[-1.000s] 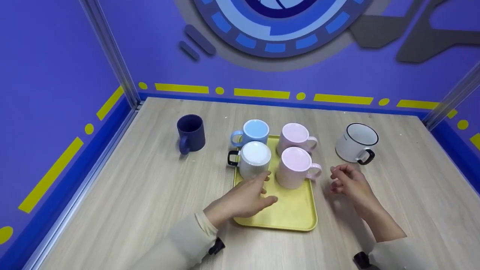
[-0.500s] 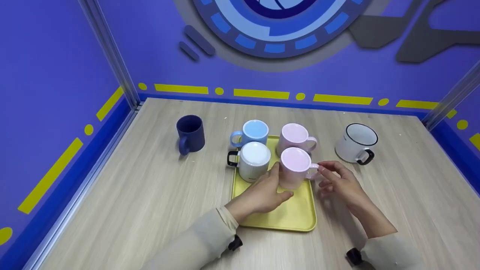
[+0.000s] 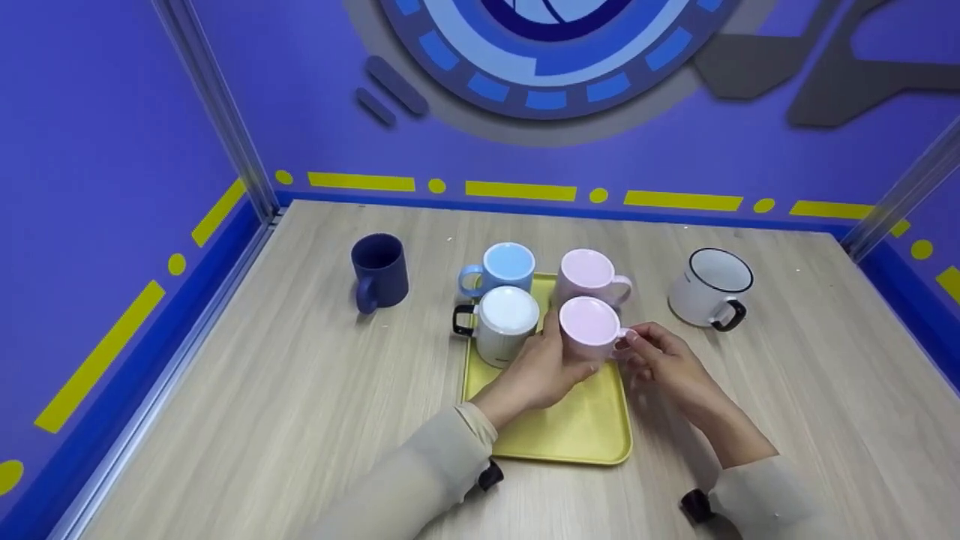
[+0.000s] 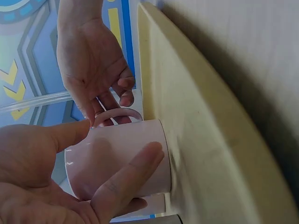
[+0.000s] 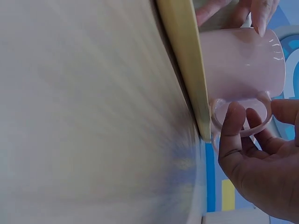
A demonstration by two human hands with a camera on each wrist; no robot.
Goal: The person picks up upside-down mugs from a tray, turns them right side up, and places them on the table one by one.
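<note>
The nearer pink mug (image 3: 589, 324) stands on the yellow tray (image 3: 559, 442), flat face up, apparently upside down. My left hand (image 3: 536, 371) holds its left and near side, thumb spread across the wall in the left wrist view. At its handle (image 5: 243, 133), my right hand (image 3: 667, 364) pinches with thumb and fingertips; some fingers lie behind the loop in the right wrist view. Close to my left fingers is a white mug (image 3: 506, 326) with a black handle. Behind stand another pink mug (image 3: 587, 271) and a light-blue mug (image 3: 508, 264), both flat face up.
A dark-blue mug (image 3: 380, 271) stands upright on the wooden table (image 3: 300, 420) to the left. To the right is an upright white mug (image 3: 711, 289) with a black rim and handle. A blue-purple wall (image 3: 450, 150) closes off the back.
My left hand has moved right from beside the white mug onto the nearer pink mug. My right hand has come left to that mug's handle. The mugs stay in place.
</note>
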